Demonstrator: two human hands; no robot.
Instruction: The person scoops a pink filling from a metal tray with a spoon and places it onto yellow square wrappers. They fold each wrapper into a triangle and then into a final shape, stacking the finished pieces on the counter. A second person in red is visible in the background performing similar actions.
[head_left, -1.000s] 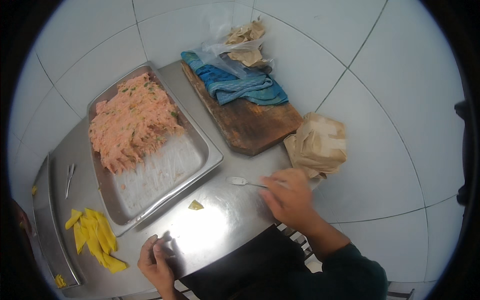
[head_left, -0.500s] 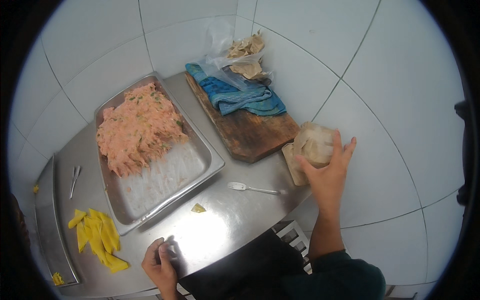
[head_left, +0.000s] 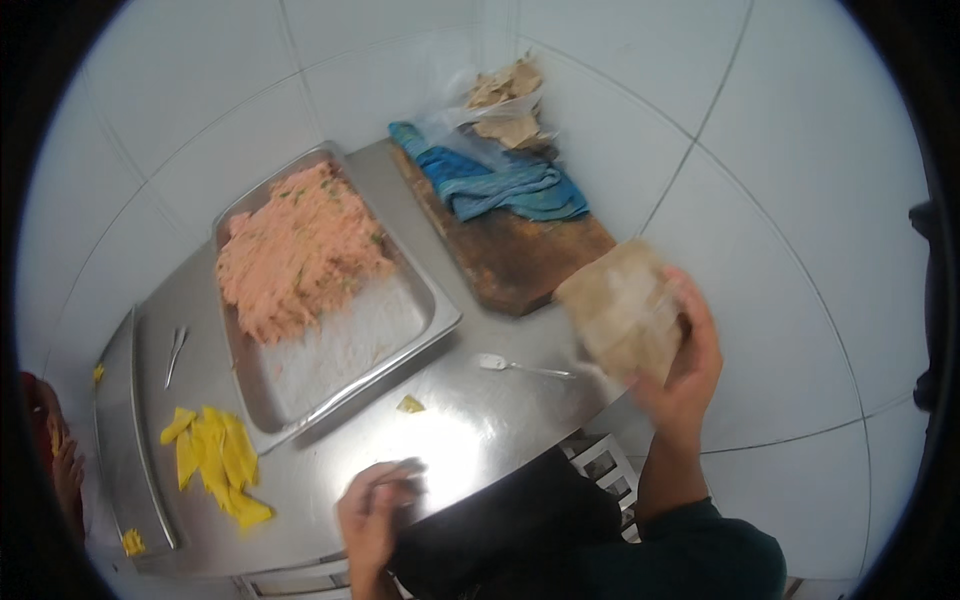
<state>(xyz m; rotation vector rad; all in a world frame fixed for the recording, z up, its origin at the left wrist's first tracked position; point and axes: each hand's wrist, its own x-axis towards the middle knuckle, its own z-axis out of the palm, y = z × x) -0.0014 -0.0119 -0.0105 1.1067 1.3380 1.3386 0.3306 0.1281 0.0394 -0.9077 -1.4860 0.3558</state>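
Observation:
My right hand (head_left: 690, 365) grips a squarish brown paper bundle (head_left: 625, 310) by its right side, lifted at the table's right end. Motion blurs the bundle, and I cannot make out whether it is folded bags or loose sheets. Over the table's front edge is my left hand (head_left: 378, 505), its fingers loosely apart and smeared by motion, with nothing visible in them. Between the hands, a small metal spreader (head_left: 525, 367) with a pale coated blade lies on the steel table (head_left: 440, 450). A small yellowish scrap (head_left: 410, 404) rests to the left of it.
A deep steel tray (head_left: 445, 318) holds pink minced mixture (head_left: 300, 250) with green bits. Behind the bundle lies a wooden board (head_left: 510, 265) bearing a blue cloth (head_left: 520, 190) and a plastic bag with crumpled paper (head_left: 510, 110). Yellow gloves (head_left: 215, 460) and tongs (head_left: 175, 357) sit left. Another person (head_left: 55, 450) stands far left.
My right hand has raised the paper bundle off the table's right end and tilted it. My left hand has moved right and slightly up. The view has shifted a little.

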